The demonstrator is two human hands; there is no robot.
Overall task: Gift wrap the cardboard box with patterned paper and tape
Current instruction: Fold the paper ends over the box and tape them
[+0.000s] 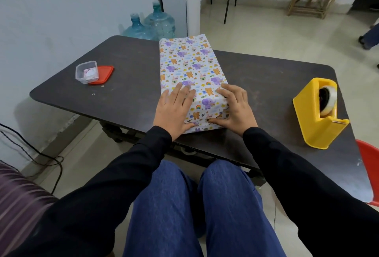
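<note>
The paper-wrapped box lies lengthwise on the dark table — the left hand presses flat on its near end, fingers straight and slightly spread, while the right hand curls its fingers over the near right corner, thumb along the end face.

Prob. office back rm: water dispenser w/ spare jugs, tile floor, plain walls.

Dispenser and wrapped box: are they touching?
Apart. The head view shows a bare stretch of table between the yellow dispenser and the box.
</note>
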